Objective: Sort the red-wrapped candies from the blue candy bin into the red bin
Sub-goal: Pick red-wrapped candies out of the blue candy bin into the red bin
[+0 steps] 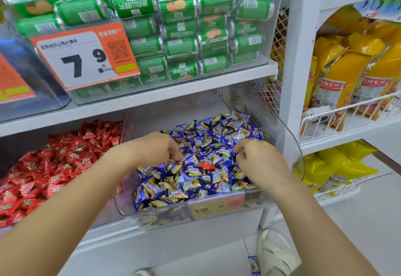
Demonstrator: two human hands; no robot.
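A clear bin [288,145] on the lower shelf holds a heap of blue-and-yellow wrapped candies [195,184]. One red-wrapped candy [207,166] lies on top of the heap, between my two hands. My left hand [159,145] rests on the heap just left of it, fingers curled down into the blue candies. My right hand [255,156] is just right of it, fingers bent and touching blue wrappers. Neither hand touches the red candy. To the left, the red bin [121,128] is full of red-wrapped candies [50,167].
Above, a clear box of green snack packs [184,28] carries a 7.9 price tag [84,56]. Wire baskets with yellow bags [347,75] stand at the right. A blue candy [254,265] lies on the floor by my shoe [277,254].
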